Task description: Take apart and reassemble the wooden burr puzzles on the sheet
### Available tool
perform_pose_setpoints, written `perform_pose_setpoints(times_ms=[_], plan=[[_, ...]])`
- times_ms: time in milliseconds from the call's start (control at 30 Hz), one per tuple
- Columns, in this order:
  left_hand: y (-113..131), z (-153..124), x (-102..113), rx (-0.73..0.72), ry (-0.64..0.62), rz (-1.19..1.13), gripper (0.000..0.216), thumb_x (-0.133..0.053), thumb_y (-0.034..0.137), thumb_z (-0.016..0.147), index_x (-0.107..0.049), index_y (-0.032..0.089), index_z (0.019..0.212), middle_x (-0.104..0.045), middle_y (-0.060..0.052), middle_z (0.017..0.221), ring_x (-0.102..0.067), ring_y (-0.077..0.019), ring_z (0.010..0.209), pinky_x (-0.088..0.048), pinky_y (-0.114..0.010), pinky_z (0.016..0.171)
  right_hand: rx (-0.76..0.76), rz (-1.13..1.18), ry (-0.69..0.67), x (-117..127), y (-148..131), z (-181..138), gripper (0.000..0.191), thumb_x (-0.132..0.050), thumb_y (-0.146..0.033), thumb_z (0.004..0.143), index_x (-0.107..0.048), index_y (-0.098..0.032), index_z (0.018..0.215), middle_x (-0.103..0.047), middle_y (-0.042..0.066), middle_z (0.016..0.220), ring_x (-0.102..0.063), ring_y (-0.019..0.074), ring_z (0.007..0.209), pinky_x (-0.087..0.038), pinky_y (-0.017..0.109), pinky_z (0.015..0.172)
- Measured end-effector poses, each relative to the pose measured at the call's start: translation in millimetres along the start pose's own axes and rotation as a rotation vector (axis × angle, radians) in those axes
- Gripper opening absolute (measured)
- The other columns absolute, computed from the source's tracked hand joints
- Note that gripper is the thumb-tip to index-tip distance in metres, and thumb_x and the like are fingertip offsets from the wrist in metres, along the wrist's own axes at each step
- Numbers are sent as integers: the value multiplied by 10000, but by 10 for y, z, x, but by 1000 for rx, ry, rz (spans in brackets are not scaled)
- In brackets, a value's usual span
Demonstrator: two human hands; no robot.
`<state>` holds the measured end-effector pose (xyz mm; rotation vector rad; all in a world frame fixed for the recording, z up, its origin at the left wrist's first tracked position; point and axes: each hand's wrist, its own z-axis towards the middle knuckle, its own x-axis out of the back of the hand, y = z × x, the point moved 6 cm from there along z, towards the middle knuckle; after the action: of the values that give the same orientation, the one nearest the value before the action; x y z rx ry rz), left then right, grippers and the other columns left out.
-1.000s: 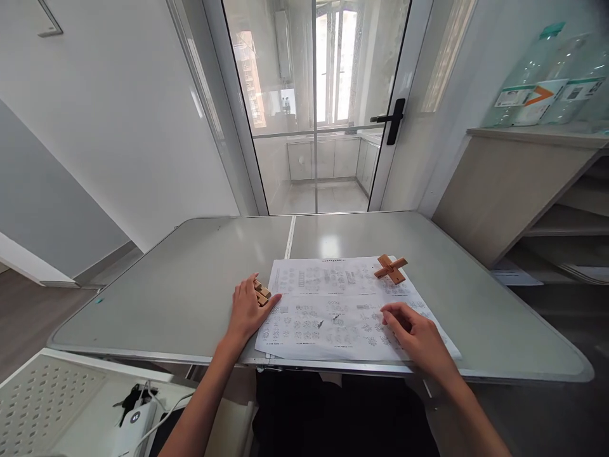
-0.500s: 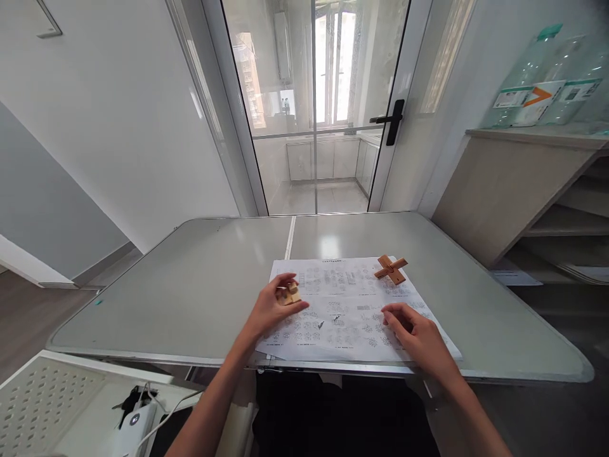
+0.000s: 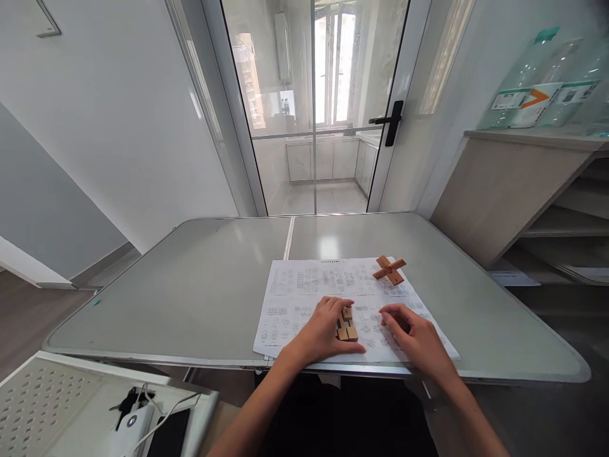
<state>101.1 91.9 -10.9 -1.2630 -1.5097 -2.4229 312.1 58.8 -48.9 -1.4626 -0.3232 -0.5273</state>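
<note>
My left hand (image 3: 326,329) is curved round light wooden puzzle blocks (image 3: 348,330), thumb on the near side and fingers on the far side. The blocks are low over or on the printed sheet (image 3: 285,317); whether they touch it I cannot tell. To their right my right hand (image 3: 415,331) hovers at the sheet with thumb and fingertips pressed together. What lies between those fingertips, if anything, is too small to see. A darker brown wooden cross-shaped puzzle (image 3: 389,270) sits at the sheet's far right corner, beyond my right hand.
The sheet lies at the near edge of a grey table (image 3: 200,292). At the lower left an open white container (image 3: 52,393) holds keys (image 3: 127,403), a white device (image 3: 136,422) with a cable, and a dark flat object (image 3: 169,435). Plastic bottles (image 3: 537,95) stand on the shelf at right.
My left hand has moved right and nearer with the wooden blocks, from the sheet's left edge to its lower middle. My right hand has barely moved.
</note>
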Motion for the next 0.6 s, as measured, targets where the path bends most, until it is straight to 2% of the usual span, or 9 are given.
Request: perform_pose_setpoints(times_ms=[67,133,267,367,467,533,600], plan=[[-12,-69,55,9,-1,44,1026,-956,533,603,-482,271,1474,-538,-141,1441,-449,-383,1380,-426,-588,1129,11,-7,-13,-3,-16,0,393,-516,-573,979,-675,-218,1029,-758,61,891,-674,238,783,-521,352,749],[-52,-139,142,49,29,90,1077,-952,559,594,-452,256,1498,-502,-155,1467,-425,-392,1400,-409,-607,1146,24,-22,-29,-8,-52,1,392,-514,-569,985,-679,-217,1039,-755,62,916,-669,229,771,-526,350,735],[-128,-259,281,115,65,120,855,-952,531,610,-601,235,1331,-547,-143,1393,-451,-376,1367,-425,-586,1143,104,-39,-158,-108,-239,-8,377,-545,-540,984,-663,-224,1153,-735,74,1031,-674,210,770,-551,343,693],[-140,-341,358,151,80,64,684,-951,466,643,-662,244,1222,-579,-117,1346,-482,-348,1333,-436,-543,1135,207,-71,-276,-241,-407,-25,444,-644,-490,929,-619,-260,1308,-648,92,1306,-678,252,1067,-586,371,868],[-144,-444,408,227,64,-101,697,-927,407,696,-623,272,1308,-626,-86,1278,-572,-292,1190,-481,-485,1068,256,-144,-320,-349,-469,-11,628,-725,-464,862,-552,-279,1438,-489,91,1517,-524,292,1367,-493,428,1113],[-131,-516,418,265,40,-257,745,-923,393,707,-586,284,1363,-662,-69,1212,-604,-258,1099,-486,-456,1039,268,-176,-336,-392,-463,11,650,-734,-448,854,-550,-264,1450,-469,100,1533,-467,296,1425,-429,444,1182],[-88,-568,424,254,30,-425,755,-926,367,707,-577,276,1371,-678,-73,1214,-609,-250,1098,-461,-442,1054,283,-176,-341,-401,-454,29,596,-736,-434,855,-584,-247,1400,-512,108,1496,-485,296,1406,-422,451,1187]])
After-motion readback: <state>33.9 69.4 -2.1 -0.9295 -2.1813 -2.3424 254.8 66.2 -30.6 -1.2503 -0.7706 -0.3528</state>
